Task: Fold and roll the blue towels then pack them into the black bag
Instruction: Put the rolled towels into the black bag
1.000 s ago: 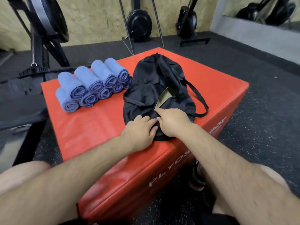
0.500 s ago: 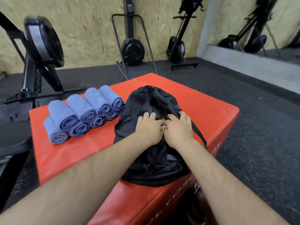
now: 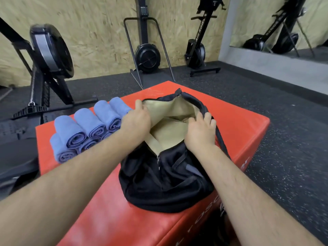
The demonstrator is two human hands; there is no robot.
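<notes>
The black bag (image 3: 165, 183) lies on the red plyo box (image 3: 239, 121), its mouth spread wide and its tan lining showing. My left hand (image 3: 136, 119) grips the left edge of the opening. On the right edge, my right hand (image 3: 200, 130) holds the rim beside the black strap. Several rolled blue towels (image 3: 85, 132) are stacked in two layers just left of the bag, partly hidden behind my left forearm. Nothing lies inside the bag that I can see.
The box sits on dark speckled gym flooring (image 3: 284, 148). A rowing machine (image 3: 46, 55) stands close at the left; two more upright machines (image 3: 147, 55) lean at the back wooden wall. A mirror (image 3: 284, 23) lines the right wall.
Both hands went from side by side on the closed bag to pulling its edges apart, so the tan lining is exposed. The camera view has lifted.
</notes>
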